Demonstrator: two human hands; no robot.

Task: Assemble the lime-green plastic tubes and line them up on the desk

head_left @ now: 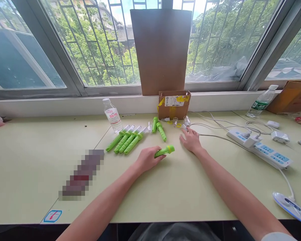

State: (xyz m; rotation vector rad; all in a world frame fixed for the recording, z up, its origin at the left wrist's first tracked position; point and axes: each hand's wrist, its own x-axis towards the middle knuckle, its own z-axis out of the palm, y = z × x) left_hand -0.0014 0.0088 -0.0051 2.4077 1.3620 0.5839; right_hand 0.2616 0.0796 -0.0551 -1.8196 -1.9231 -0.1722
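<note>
My left hand point(147, 159) is closed around a green plastic tube point(167, 150), whose wider threaded end with a yellow ring points right. My right hand point(190, 140) reaches forward with fingers stretched out, fingertips at a small clear plastic cap point(184, 126); contact is hard to make out. Just beyond lies another clear cap point(187, 120), with a third clear cap point(175, 121) and a yellow ring point(178, 125) to its left. Two uncapped green tubes point(161, 131) lie past my left hand. Several green tubes with clear tops point(127, 140) lie side by side to the left.
A small cardboard box point(174, 104) stands by the window ledge, before a tall brown board point(164, 50). A water bottle point(112, 115) is at left, another bottle point(262, 102) at right. Cables run to a white power strip point(259, 149). A blurred dark patch point(82, 175) covers something at left.
</note>
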